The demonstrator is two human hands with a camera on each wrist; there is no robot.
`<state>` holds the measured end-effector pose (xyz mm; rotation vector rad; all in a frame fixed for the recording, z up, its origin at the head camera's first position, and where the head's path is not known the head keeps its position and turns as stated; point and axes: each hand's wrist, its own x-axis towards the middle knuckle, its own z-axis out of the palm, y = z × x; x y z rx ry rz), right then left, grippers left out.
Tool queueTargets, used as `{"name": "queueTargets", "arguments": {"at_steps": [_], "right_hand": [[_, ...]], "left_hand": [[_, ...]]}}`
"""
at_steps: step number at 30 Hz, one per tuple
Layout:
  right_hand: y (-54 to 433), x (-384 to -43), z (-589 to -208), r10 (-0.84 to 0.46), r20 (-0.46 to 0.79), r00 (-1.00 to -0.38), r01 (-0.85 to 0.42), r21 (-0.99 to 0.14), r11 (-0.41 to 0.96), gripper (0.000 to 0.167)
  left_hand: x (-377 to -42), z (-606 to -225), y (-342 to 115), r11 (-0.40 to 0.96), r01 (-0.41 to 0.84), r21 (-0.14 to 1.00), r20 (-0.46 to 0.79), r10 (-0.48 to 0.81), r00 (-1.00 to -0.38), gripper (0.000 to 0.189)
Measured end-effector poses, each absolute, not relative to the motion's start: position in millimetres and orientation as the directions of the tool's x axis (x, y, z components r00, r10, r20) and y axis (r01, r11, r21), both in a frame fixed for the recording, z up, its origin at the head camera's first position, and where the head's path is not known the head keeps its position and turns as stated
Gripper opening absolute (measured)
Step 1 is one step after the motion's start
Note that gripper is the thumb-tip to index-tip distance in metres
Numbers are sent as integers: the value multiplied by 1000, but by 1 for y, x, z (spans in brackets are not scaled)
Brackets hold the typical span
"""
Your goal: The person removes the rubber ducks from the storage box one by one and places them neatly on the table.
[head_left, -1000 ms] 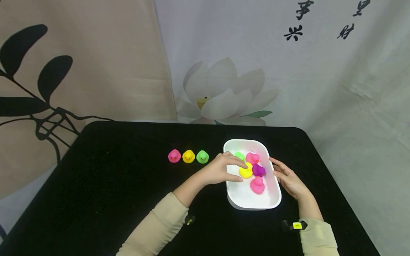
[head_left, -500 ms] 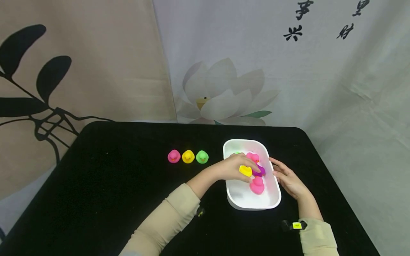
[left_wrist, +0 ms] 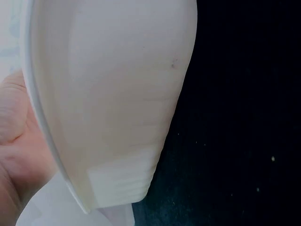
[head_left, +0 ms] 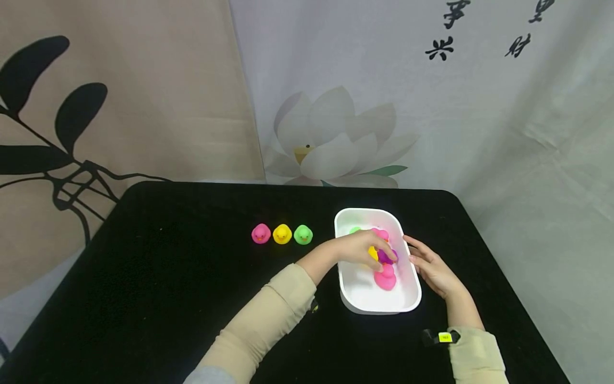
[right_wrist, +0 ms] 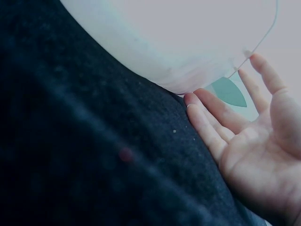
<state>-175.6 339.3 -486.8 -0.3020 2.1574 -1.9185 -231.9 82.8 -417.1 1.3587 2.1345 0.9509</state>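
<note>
Picking a toy duck out of the white tray (head_left: 357, 294) appears to be the step in hand; the next move calls for a secure pinch, then a lift clear of the tray's rim. Left hand (head_left: 356, 248): reaching over the tray's left edge, back uppermost, fingers and thumb bent down about the purple duck (head_left: 386, 257), with the yellow duck (head_left: 372, 253) partly visible beneath. Whether it grasps either cannot be told; the left wrist view hides the fingertips. Right hand (head_left: 434, 273): grasping nothing, its relaxed fingers touching the tray's right edge from outside, probably as a steady. Toward the tray's far edge lie a pink duck (head_left: 381, 233) and a largely hidden green duck (head_left: 355, 230); a larger-showing pink duck (head_left: 385, 279) lies toward the near right corner. On the black table (head_left: 168, 277), left of the tray, three ducks stand parallel to the far edge: left-end duck (head_left: 261, 233), pink; middle duck (head_left: 282, 234), yellow; right-end duck (head_left: 303, 234), green.
</note>
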Motion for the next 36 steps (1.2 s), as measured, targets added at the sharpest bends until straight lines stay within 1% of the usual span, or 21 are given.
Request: {"name": "queueTargets", "arguments": {"at_steps": [8, 14, 22, 25, 36], "right_hand": [[340, -176, -489, -310, -32, -950, -4, -993, 116, 52], [340, -176, -488, -307, -37, -951, 2, -993, 115, 53], [341, -176, -488, -300, -51, -952, 11, -991, 134, 54], [341, -176, -487, -299, -51, -953, 8, -990, 143, 54], [341, -177, -489, -297, -44, -954, 1, -990, 144, 53]], "left_hand": [[-235, -425, 93, 336, 599, 727, -56, 898, -436, 36], [-235, -430, 98, 354, 606, 712, -76, 898, -434, 32], [-233, -436, 105, 459, 591, 664, -145, 854, -500, 34], [-232, -437, 106, 477, 587, 654, -157, 845, -511, 35], [-234, -438, 107, 466, 616, 636, -143, 855, -499, 33]]}}
